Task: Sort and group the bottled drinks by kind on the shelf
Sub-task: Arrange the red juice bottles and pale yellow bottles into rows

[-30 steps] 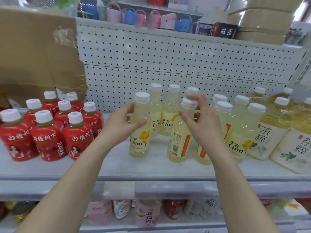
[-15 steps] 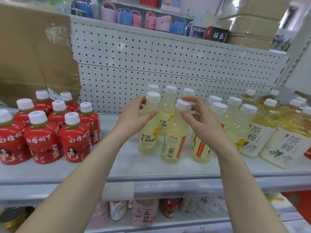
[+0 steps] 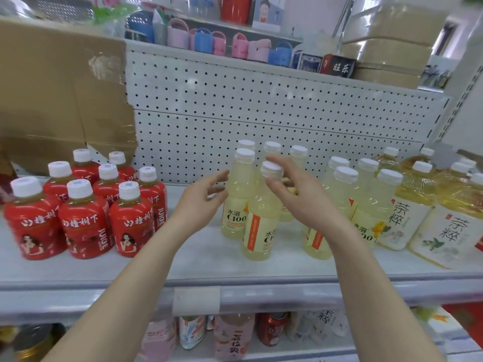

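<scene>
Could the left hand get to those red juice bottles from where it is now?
Probably yes. The left hand is open and holds nothing, and only bare shelf lies between it and the nearest red juice bottles, which stand uncovered to its left.

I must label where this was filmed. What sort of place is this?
Most likely a small shop: a pegboard-backed shelf with a price-label strip on its edge, and red juice bottles, C100 bottles and tea bottles standing in groups by kind.

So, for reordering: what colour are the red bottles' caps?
White caps on red bottles, head view.
</scene>
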`<state>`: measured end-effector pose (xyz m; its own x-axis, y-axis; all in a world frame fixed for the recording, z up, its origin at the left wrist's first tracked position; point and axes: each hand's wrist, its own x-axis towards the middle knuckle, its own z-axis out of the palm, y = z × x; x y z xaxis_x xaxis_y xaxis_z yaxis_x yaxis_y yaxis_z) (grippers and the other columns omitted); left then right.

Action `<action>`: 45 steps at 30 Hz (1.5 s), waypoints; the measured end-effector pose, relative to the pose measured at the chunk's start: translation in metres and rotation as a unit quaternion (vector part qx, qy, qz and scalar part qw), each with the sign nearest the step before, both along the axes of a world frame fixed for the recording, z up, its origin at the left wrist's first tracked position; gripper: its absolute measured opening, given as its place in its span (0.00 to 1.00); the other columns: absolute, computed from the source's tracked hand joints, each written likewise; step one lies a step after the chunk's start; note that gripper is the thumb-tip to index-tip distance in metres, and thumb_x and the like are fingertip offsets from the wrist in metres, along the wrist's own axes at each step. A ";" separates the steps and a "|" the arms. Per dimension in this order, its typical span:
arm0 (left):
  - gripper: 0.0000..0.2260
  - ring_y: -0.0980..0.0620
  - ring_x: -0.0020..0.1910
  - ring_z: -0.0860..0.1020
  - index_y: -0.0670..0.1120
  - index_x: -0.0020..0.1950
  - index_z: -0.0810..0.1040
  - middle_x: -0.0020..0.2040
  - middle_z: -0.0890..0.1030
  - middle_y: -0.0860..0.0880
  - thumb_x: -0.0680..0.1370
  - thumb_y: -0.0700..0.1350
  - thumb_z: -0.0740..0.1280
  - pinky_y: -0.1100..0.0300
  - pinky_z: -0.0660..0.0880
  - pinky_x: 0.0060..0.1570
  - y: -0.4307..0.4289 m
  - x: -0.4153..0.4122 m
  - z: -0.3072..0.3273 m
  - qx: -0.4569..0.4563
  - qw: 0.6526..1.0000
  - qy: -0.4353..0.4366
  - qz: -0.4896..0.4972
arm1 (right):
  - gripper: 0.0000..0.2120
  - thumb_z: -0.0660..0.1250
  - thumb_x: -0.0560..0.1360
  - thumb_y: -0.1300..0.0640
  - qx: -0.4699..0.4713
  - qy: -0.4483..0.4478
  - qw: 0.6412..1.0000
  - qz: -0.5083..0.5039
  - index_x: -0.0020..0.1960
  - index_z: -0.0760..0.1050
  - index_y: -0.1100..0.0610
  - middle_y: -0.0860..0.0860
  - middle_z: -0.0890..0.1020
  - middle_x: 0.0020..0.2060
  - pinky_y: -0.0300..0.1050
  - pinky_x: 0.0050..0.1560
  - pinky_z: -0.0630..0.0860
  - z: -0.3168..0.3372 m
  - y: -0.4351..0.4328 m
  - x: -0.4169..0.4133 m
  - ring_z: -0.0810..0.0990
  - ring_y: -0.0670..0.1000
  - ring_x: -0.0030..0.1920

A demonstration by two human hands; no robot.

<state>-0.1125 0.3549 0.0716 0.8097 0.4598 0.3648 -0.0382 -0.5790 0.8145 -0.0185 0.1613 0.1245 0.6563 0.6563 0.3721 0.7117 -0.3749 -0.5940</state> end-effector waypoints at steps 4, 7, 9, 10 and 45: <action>0.20 0.64 0.63 0.75 0.54 0.74 0.71 0.68 0.76 0.55 0.83 0.39 0.61 0.72 0.71 0.58 0.002 -0.010 -0.015 -0.039 0.999 0.013 -0.028 | 0.19 0.67 0.79 0.43 0.029 -0.054 0.997 -0.041 0.68 0.70 0.44 0.44 0.80 0.54 0.42 0.44 0.76 -0.003 0.015 -0.006 0.81 0.42 0.43; 0.19 0.63 0.62 0.76 0.56 0.72 0.72 0.66 0.79 0.54 0.83 0.40 0.60 0.56 0.71 0.68 0.003 -0.013 -0.017 -0.068 0.997 0.011 -0.040 | 0.23 0.69 0.75 0.36 0.041 -0.097 0.991 -0.077 0.63 0.69 0.46 0.44 0.82 0.48 0.51 0.49 0.78 -0.007 0.032 -0.013 0.82 0.50 0.44; 0.18 0.63 0.62 0.76 0.56 0.72 0.72 0.66 0.78 0.54 0.84 0.41 0.61 0.59 0.71 0.67 0.002 -0.016 -0.016 -0.073 0.996 0.010 -0.044 | 0.25 0.67 0.74 0.33 0.027 -0.124 0.987 -0.096 0.62 0.67 0.47 0.45 0.82 0.47 0.51 0.47 0.77 -0.011 0.040 -0.017 0.81 0.52 0.46; 0.18 0.64 0.61 0.76 0.55 0.72 0.72 0.66 0.78 0.54 0.83 0.42 0.61 0.63 0.71 0.65 0.000 -0.018 -0.014 -0.070 0.996 0.006 -0.048 | 0.25 0.65 0.74 0.32 0.018 -0.134 0.985 -0.102 0.61 0.66 0.47 0.46 0.82 0.46 0.51 0.46 0.76 -0.013 0.042 -0.017 0.81 0.53 0.46; 0.22 0.72 0.58 0.73 0.83 0.55 0.65 0.58 0.72 0.75 0.70 0.62 0.70 0.66 0.73 0.57 -0.043 -0.012 -0.012 0.005 0.999 -0.047 0.008 | 0.15 0.70 0.79 0.53 -0.143 -0.094 0.983 0.062 0.65 0.80 0.52 0.49 0.83 0.57 0.41 0.55 0.74 0.065 0.093 0.100 0.81 0.50 0.58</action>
<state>-0.1242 0.3123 0.0592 0.7644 0.4685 0.4430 -0.1044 -0.5881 0.8020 0.0815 0.2544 0.1899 0.5014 0.8229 0.2672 0.8498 -0.4106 -0.3305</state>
